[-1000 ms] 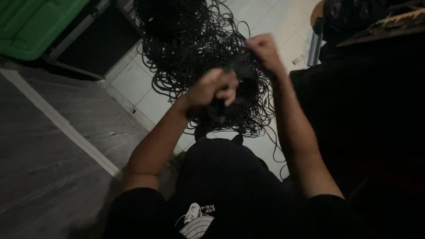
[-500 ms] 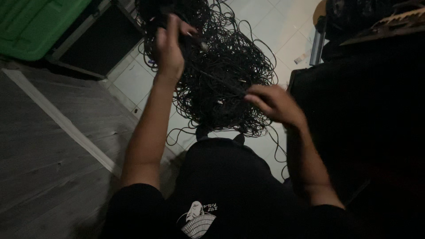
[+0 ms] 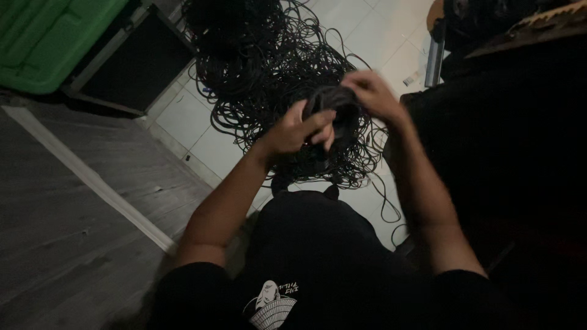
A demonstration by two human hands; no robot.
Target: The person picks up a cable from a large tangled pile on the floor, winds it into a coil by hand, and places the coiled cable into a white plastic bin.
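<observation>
Both hands, left [image 3: 298, 129] and right [image 3: 371, 95] (arms raised), around cable coil [image 3: 333, 107]

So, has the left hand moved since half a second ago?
Yes. The left hand has come down from the top of the cable pile, away from the green bin, and now meets the right hand on a coiled bundle.

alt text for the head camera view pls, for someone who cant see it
Seen from above, a person's left hand and right hand grip a coiled bundle of black cable over a large tangled pile of black cable on a pale tiled floor. A green bin sits at upper left.
</observation>
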